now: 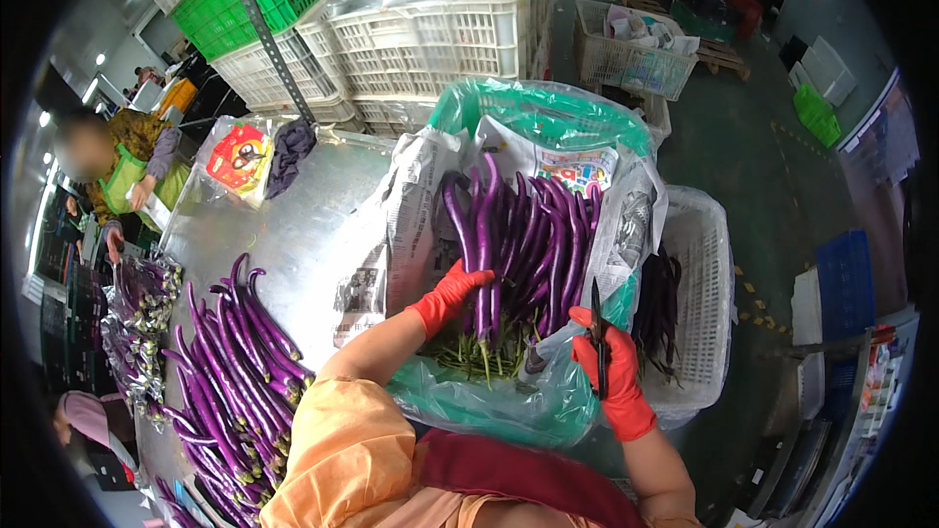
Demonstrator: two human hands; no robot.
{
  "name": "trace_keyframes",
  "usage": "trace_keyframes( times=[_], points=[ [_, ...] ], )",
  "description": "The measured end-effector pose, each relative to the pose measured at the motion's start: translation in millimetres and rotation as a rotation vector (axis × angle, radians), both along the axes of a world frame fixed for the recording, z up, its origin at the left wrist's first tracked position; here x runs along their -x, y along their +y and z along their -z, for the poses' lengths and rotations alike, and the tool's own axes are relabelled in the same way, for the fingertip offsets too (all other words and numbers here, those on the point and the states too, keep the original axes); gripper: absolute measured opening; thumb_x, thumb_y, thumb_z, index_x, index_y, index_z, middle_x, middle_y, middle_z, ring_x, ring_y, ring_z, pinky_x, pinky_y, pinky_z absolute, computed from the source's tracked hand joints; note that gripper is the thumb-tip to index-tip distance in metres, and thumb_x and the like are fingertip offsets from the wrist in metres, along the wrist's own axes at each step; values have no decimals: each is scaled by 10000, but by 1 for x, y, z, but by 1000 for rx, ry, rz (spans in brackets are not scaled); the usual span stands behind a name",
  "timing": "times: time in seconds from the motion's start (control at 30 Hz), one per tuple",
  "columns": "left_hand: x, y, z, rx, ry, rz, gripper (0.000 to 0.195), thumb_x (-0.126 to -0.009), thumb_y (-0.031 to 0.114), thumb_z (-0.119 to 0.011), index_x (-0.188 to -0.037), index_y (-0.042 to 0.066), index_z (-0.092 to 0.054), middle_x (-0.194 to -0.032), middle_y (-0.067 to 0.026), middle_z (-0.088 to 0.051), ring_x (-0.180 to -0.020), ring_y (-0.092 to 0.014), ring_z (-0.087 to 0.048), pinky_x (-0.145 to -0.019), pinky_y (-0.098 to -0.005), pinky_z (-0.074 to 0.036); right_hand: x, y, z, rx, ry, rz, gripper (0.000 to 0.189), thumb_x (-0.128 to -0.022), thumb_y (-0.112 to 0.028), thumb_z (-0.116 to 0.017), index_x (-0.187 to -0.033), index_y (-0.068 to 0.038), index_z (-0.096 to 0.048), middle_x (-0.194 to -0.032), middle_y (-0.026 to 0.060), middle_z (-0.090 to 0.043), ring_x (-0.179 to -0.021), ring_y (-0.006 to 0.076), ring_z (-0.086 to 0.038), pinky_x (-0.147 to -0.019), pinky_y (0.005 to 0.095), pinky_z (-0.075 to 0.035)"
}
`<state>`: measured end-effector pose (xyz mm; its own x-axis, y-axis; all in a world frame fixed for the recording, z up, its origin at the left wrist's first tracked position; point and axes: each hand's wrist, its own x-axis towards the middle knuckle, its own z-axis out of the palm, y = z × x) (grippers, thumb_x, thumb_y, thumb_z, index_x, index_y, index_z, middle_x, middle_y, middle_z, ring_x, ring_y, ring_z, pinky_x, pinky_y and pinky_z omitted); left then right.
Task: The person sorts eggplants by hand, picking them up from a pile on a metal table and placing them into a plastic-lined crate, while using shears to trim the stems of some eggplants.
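In a green crate (543,97) lined with clear plastic and newspaper (408,209) lie many long purple eggplants (559,235), their stems towards me. My left hand (449,296), in a red rubber glove, grips a few eggplants (484,231) near their stem ends, over the crate's left half. Cut green stems (469,361) are heaped at the crate's near end. At the crate's right edge my right hand (620,370), gloved in red too, holds black-handled scissors (598,330), blades pointing away from me. Whether the blades are apart cannot be made out.
More eggplants (227,374) are piled on the metal table (323,198) at left, beside bagged ones (139,323). A white crate (700,293) holding dark eggplants stands right. Stacked crates (433,44) rise behind. A metal post (268,33) stands upright; a co-worker (136,169) is across the table.
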<state>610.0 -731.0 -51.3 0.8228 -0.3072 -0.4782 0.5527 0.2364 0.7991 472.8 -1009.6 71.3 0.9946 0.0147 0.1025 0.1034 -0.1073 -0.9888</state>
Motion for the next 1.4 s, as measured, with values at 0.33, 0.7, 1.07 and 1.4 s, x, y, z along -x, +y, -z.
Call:
trace_keyframes(
  times=[0.33, 0.7, 1.07, 1.4],
  points=[
    [17, -35, -186, 277, -491, 60, 568, -799, 152, -715, -1309, 37, -492, -1158, -66, -614, -1059, -202, -600, -973, -361, -468, -41, 29, -25, -340, -123, -70, 511, -871, -45, -685, -1338, 11, -486, -1164, 65, -616, -934, 105, -567, -856, 261, -465],
    [74, 45, -294, 348, -628, -467, 505, -818, 248, -757, -1219, 61, -513, -989, -42, -613, -846, -176, -627, -750, -325, -529, -85, 164, -136, 197, -494, -468, 910, -720, -323, -842, -1442, -60, -356, -1291, 195, -569, -1169, 311, -589, -977, 387, -468],
    [124, 213, -182, 898, -500, -599, 488, -873, 85, -630, -1299, 51, -395, -1198, -195, -558, -1147, -329, -552, -1031, -465, -424, -100, 295, -87, -438, 467, -1068, 431, -858, -309, -621, -1137, 20, -607, -1028, 112, -647, -950, 193, -630, -848, 295, -499],
    [136, 215, -105, 908, -187, -788, 386, -909, 152, -610, -1257, 3, -531, -1180, -147, -613, -1096, -307, -591, -964, -445, -486, -75, 344, -49, -545, 824, -929, 291, -883, -297, -638, -1004, -33, -643, -896, 92, -673, -825, 215, -665, -775, 359, -557]
  ],
)
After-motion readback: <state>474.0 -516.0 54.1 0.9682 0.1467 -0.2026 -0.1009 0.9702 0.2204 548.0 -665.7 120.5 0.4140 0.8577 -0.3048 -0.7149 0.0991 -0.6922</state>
